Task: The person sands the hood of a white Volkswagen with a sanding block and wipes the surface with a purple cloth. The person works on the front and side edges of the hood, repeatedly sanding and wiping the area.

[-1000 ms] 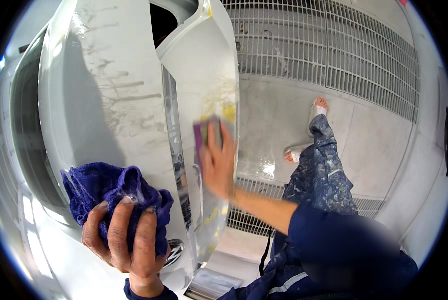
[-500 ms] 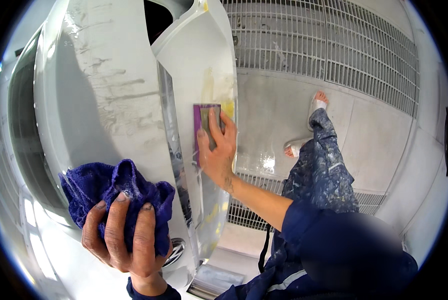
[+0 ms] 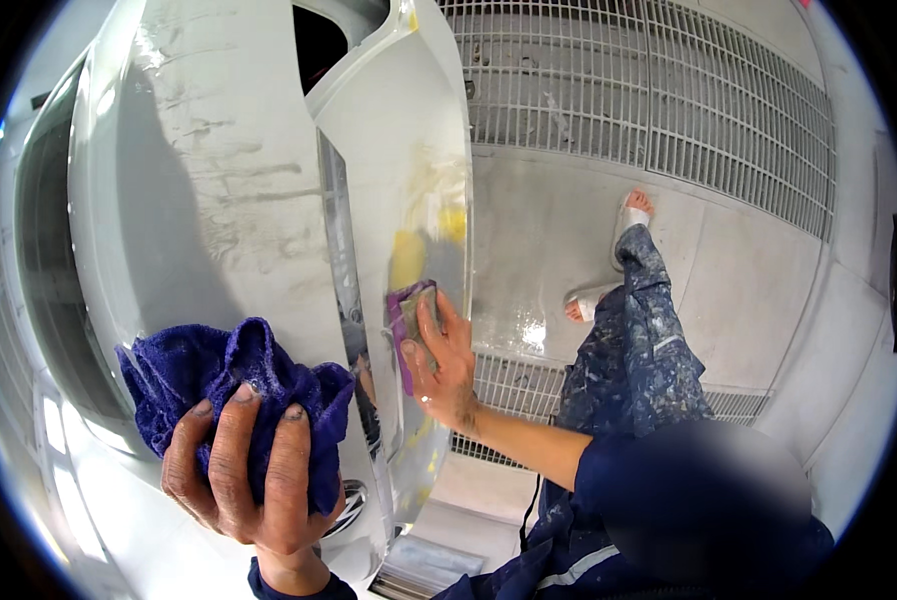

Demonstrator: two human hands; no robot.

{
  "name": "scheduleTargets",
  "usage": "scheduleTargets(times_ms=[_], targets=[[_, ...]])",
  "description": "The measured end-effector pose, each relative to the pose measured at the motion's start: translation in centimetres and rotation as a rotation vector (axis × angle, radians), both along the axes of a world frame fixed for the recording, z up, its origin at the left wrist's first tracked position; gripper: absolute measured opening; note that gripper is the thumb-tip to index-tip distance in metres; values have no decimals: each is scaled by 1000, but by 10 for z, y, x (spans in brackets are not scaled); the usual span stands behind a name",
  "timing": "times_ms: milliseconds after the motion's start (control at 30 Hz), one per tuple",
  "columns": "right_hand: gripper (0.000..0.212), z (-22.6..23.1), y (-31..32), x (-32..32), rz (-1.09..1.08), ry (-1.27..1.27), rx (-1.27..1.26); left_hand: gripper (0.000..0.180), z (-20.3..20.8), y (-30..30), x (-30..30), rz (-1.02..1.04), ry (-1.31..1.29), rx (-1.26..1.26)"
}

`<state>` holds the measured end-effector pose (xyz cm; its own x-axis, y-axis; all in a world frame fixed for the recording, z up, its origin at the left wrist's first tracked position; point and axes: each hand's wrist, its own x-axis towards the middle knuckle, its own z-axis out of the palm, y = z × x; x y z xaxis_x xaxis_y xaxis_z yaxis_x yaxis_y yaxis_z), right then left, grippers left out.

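Observation:
My left hand (image 3: 259, 480) grips a bunched purple-blue cloth (image 3: 199, 375) over the car body, its fingers curled across the front of the cloth. My right hand (image 3: 444, 350) presses a grey sanding block (image 3: 413, 312) with a purple sheet (image 3: 399, 328) wrapped at its edge. The block lies against the lower white panel (image 3: 379, 190) of the car. Yellow patches (image 3: 409, 258) and wet grey smears show on that panel just above the block. My right thumb is on the block's left side; the face against the panel is hidden.
Dirty wet streaks (image 3: 229, 200) run over the white upper bodywork. A dark opening (image 3: 321, 45) sits at the top, and a round emblem (image 3: 347, 508) lies beside my left wrist. To the right are metal floor grates (image 3: 649, 90), wet floor (image 3: 529, 230), and my paint-spattered trousers (image 3: 634, 360).
My right hand has slid the sanding block down the panel toward me, uncovering a yellow patch and a grey area. My left hand and the cloth have hardly moved.

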<state>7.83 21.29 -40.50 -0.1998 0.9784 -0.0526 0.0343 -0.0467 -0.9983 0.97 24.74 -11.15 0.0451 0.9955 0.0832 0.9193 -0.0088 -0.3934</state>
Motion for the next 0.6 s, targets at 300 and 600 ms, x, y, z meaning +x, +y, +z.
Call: scheduleTargets(times_ms=[300,600], targets=[[55,7,128,-49,-276,87,64,48,-4,-2,-4,-36,6,20],[64,-19,154,-52,-367,76,214,50,-1,0,-2,-38,19,-7]])
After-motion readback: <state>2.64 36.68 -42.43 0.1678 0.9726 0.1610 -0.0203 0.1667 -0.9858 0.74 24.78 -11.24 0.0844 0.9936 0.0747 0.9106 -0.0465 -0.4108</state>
